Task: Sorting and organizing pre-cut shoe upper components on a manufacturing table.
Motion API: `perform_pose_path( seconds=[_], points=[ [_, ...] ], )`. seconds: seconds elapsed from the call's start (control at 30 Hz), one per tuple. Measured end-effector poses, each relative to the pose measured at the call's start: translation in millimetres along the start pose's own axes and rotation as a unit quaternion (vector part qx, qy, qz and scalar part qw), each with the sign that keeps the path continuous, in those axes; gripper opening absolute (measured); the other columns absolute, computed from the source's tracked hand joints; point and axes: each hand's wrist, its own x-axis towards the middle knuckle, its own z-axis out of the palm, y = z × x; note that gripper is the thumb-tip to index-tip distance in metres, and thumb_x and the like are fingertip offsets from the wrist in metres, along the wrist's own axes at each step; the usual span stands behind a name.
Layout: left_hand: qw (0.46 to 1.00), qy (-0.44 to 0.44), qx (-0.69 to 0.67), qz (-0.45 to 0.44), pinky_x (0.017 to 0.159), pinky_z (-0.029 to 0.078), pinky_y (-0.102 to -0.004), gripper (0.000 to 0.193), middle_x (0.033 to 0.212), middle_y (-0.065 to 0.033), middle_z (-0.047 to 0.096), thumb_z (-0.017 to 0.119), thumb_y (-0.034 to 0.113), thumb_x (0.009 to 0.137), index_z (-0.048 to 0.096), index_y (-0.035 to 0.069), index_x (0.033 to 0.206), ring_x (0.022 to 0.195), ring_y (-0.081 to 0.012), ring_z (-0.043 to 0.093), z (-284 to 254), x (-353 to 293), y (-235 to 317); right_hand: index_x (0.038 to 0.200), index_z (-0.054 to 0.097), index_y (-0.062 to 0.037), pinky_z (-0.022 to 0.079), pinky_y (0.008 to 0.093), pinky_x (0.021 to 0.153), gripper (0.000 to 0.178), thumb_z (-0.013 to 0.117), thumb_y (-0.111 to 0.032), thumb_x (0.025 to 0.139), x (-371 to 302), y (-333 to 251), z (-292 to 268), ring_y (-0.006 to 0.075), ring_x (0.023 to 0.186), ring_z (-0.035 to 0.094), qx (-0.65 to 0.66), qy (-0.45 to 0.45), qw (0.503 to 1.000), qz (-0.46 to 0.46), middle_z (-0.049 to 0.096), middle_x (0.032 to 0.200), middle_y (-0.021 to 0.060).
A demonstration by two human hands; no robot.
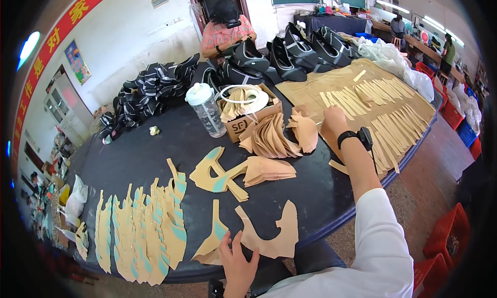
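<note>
Left: on the dark worktop (pixel 150 155), tan pieces with blue-green bands (pixel 155 231) overlapped in a row. Right of them, at the near edge, the left hand (pixel 239 264) stood with fingers spread, its fingertips on a patched tan piece (pixel 211 242); a plain U-shaped piece (pixel 269 243) lay just beside. Farther right, the right hand (pixel 334 122) reached to the margin of a brown sheet (pixel 306 92) bearing pale strips (pixel 396 137); whether it pinched one, I could not tell from where I stood. In my judgement, good handling called for light, flat fingertips at left, lest the piece slide or crease, and, at right, for taking a single strip by its end without disturbing its neighbours. Orientation: the patched piece's long axis ran away from the person, narrow arm far, broad end near; the U opened away; the strips slanted from far left to near right.
</note>
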Motion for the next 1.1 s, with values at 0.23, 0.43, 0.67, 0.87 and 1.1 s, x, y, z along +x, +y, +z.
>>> perform_pose_path(
  seconds=[0.23,0.43,0.67,0.87,1.1],
  points=[
    [0.998,0.030,-0.034,0.036,0.094,0.038,-0.0457,0.055,0.128,-0.0221,0.040,0.073,0.009,0.072,0.051,0.003,0.122,0.115,-0.0381,0.041,-4,10,4,0.089,0.064,-0.0060,0.048,0.0405,0.083,0.015,0.061,-0.014,0.077,-10,-4,-40,0.0285,0.096,0.060,0.091,0.142,0.984,0.054,0.066,0.090,0.0103],
    [0.994,0.011,-0.067,0.091,0.095,0.039,-0.0435,0.049,0.125,-0.0205,0.044,0.072,0.007,0.074,0.053,0.002,0.119,0.115,-0.0371,0.044,-5,17,23,0.090,0.064,-0.0057,0.047,0.0396,0.082,0.017,0.059,-0.016,0.078,-21,-7,-39,0.0288,0.099,0.059,0.119,0.044,0.992,0.023,0.067,0.091,0.0111],
    [0.990,-0.006,-0.081,0.117,0.089,0.041,-0.0435,0.049,0.122,-0.0171,0.048,0.072,0.017,0.075,0.054,0.006,0.119,0.107,-0.0344,0.048,5,9,28,0.086,0.071,-0.0105,0.044,0.0358,0.081,0.015,0.057,-0.013,0.081,-2,3,-11,0.0241,0.096,0.060,-0.050,0.044,0.998,-0.007,0.069,0.088,0.0064],
    [0.991,0.002,-0.069,0.111,0.090,0.040,-0.0436,0.049,0.123,-0.0163,0.048,0.072,0.018,0.076,0.054,0.006,0.120,0.109,-0.0341,0.048,8,11,28,0.089,0.070,-0.0106,0.043,0.0354,0.084,0.015,0.058,-0.014,0.080,3,-7,-7,0.0239,0.098,0.059,0.045,0.067,0.995,0.062,0.069,0.092,0.0081],
    [0.992,-0.025,-0.067,0.108,0.093,0.039,-0.0438,0.049,0.123,-0.0153,0.049,0.071,0.020,0.077,0.053,0.006,0.121,0.111,-0.0335,0.048,9,11,33,0.087,0.066,-0.0078,0.047,0.0393,0.080,0.017,0.062,-0.017,0.074,10,5,1,0.0270,0.100,0.059,0.038,0.118,0.990,0.067,0.067,0.093,0.0108]
  ],
)
